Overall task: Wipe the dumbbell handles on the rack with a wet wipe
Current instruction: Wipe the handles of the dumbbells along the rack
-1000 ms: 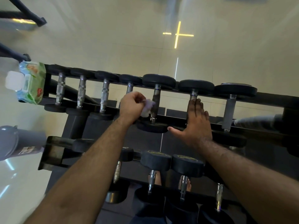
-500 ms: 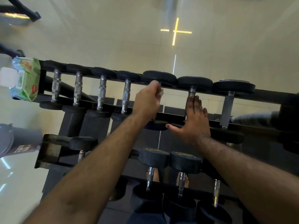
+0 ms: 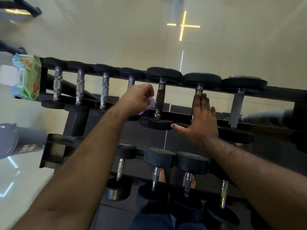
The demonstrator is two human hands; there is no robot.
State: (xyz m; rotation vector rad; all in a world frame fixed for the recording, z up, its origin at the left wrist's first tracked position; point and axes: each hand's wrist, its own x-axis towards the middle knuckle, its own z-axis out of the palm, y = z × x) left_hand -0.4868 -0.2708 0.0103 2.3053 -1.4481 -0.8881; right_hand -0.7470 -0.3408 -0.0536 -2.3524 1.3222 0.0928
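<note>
Partly hidden wet wipe [image 3: 150, 103] in left hand [image 3: 137, 98], fourth handle [image 3: 131, 80] mostly covered

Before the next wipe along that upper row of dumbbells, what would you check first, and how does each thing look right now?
1. White wet wipe in hand: ok, the left hand grips it.
2. Wipe against the dark fifth handle of the upper row: cannot tell, it lies right beside the handle.
3. Black metal rack steadied: ok, the right hand rests flat on the next dumbbell.
4. Right hand off the handle being wiped: ok.
5. Green pack of spare wipes available: ok, at the rack's left end.
6. Wipe wet enough: cannot tell.
</note>
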